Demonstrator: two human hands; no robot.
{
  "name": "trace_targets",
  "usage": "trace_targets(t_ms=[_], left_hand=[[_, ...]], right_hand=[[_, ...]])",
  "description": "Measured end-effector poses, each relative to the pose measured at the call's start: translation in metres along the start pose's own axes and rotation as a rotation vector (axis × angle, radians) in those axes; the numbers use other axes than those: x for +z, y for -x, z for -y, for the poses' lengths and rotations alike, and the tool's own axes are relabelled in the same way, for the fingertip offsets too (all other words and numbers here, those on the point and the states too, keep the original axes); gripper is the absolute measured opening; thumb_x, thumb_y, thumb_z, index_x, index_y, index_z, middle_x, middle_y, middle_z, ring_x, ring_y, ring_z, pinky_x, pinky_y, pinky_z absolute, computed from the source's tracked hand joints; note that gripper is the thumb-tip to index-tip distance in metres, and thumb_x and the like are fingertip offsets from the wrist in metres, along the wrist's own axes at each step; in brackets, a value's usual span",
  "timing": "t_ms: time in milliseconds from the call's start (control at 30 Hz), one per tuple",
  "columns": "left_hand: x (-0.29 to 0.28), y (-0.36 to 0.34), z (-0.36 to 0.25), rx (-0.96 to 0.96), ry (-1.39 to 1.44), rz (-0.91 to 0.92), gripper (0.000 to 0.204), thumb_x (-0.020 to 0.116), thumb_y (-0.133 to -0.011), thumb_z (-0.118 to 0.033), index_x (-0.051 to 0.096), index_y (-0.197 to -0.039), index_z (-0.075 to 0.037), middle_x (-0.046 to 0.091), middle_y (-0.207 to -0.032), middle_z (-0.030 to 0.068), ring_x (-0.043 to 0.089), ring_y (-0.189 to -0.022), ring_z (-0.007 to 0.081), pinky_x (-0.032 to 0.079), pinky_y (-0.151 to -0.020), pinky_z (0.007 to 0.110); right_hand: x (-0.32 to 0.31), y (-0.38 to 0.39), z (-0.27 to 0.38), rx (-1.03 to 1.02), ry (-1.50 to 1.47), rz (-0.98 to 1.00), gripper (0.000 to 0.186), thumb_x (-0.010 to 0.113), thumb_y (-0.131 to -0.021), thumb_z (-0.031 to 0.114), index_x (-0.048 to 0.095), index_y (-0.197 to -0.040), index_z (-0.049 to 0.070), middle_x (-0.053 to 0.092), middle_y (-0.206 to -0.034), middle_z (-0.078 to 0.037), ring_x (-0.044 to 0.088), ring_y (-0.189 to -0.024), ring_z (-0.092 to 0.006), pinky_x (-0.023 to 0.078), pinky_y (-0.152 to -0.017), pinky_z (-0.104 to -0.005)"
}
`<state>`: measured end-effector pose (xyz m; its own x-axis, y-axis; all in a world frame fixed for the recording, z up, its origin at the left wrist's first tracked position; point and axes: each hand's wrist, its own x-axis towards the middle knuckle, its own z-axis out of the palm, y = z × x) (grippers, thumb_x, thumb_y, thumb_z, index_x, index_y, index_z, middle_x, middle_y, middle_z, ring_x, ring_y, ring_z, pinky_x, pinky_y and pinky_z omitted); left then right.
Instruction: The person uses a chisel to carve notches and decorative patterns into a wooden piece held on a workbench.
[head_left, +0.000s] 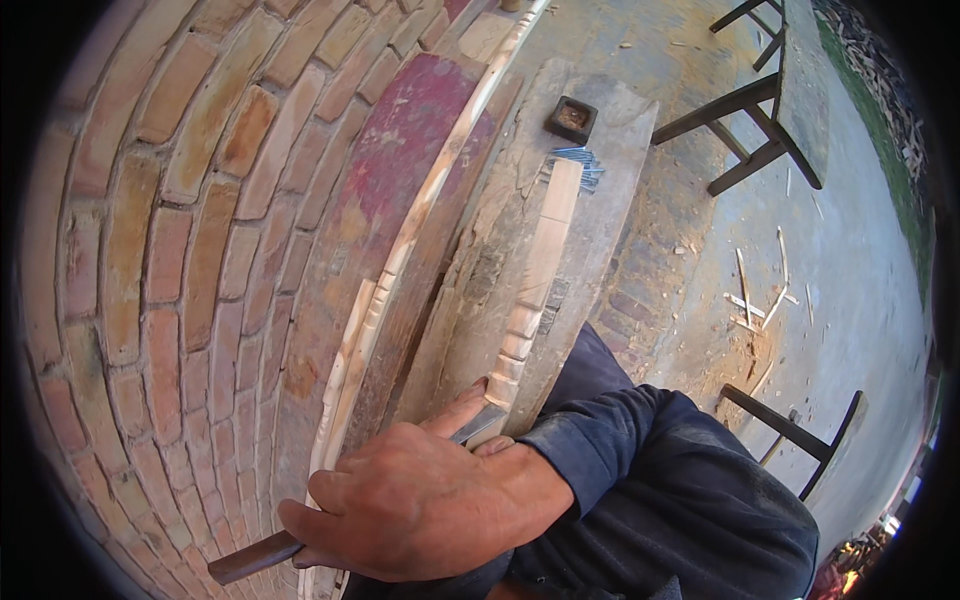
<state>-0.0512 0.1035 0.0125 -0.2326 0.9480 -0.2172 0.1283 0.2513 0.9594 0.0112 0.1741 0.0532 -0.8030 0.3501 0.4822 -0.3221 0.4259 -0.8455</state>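
My right hand is wrapped round a flat metal bladed tool. One end juts out at the lower left, while the blade crosses a pale wooden strip near its close end. Several carved notches mark the strip, which lies lengthwise on a worn board. My left hand is mostly hidden under the right; a finger shows at the strip's left edge and a fingertip seems to show at its right, gripping the near end. Whether the tool is a chisel, file or knife, I cannot tell.
Blue-grey nails lie by the strip's far end, beside a small dark square box. A long carved wooden rod rests on the reddish board by a brick wall. A wooden bench and scattered wood slivers are on the right.
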Motion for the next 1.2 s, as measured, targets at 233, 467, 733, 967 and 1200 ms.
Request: trace_targets(t_ms=[233,467,733,967,1200], left_hand=[[0.001,0.0,0.001,-0.001,0.001,0.002,0.037,0.084,-0.081,0.001,0.06,-0.11,0.006,0.066,-0.128,0.0269,0.068,-0.116,0.0305,0.055,-0.103,0.038],[0.001,-0.001,0.004,-0.007,0.023,0.003,0.037,0.083,-0.082,0.001,0.06,-0.11,0.006,0.065,-0.13,0.0276,0.068,-0.118,0.031,0.054,-0.103,0.038],[0.001,-0.018,0.022,-0.125,0.292,0.036,0.037,0.083,-0.082,0.002,0.06,-0.11,0.007,0.064,-0.133,0.0284,0.068,-0.119,0.0315,0.054,-0.104,0.039],[-0.009,0.01,0.029,-0.191,0.688,0.043,0.036,0.083,-0.083,0.002,0.06,-0.111,0.007,0.064,-0.134,0.0291,0.067,-0.121,0.032,0.054,-0.105,0.039],[0.011,0.024,0.011,0.147,-0.006,-0.136,0.047,0.083,-0.083,0.007,0.046,-0.113,0.002,0.059,-0.138,0.0347,0.062,-0.128,0.0331,0.053,-0.107,0.04]], right_hand=[[-0.001,0.002,0.004,-0.003,0.042,-0.052,0.031,0.073,-0.087,0.027,0.067,-0.106,0.004,0.056,-0.071,-0.008,0.063,-0.059,-0.0287,0.049,-0.051,-0.0443],[0.001,0.008,0.004,-0.039,0.024,-0.082,0.032,0.074,-0.085,0.025,0.065,-0.106,0.003,0.054,-0.071,-0.007,0.062,-0.06,-0.0275,0.049,-0.051,-0.043],[-0.002,0.015,0.005,-0.16,0.119,-0.106,0.042,0.073,-0.084,0.026,0.065,-0.113,-0.003,0.049,-0.072,-0.005,0.059,-0.059,-0.0226,0.046,-0.051,-0.0374],[-0.009,0.024,0.005,-0.323,0.132,-0.203,0.035,0.068,-0.081,0.017,0.064,-0.103,-0.009,0.05,-0.067,-0.007,0.06,-0.056,-0.0253,0.044,-0.047,-0.0431],[-0.013,0.021,0.014,-0.276,0.17,-0.115,0.028,0.069,-0.077,0.018,0.066,-0.096,-0.003,0.053,-0.068,-0.009,0.06,-0.055,-0.0277,0.044,-0.046,-0.0436]])
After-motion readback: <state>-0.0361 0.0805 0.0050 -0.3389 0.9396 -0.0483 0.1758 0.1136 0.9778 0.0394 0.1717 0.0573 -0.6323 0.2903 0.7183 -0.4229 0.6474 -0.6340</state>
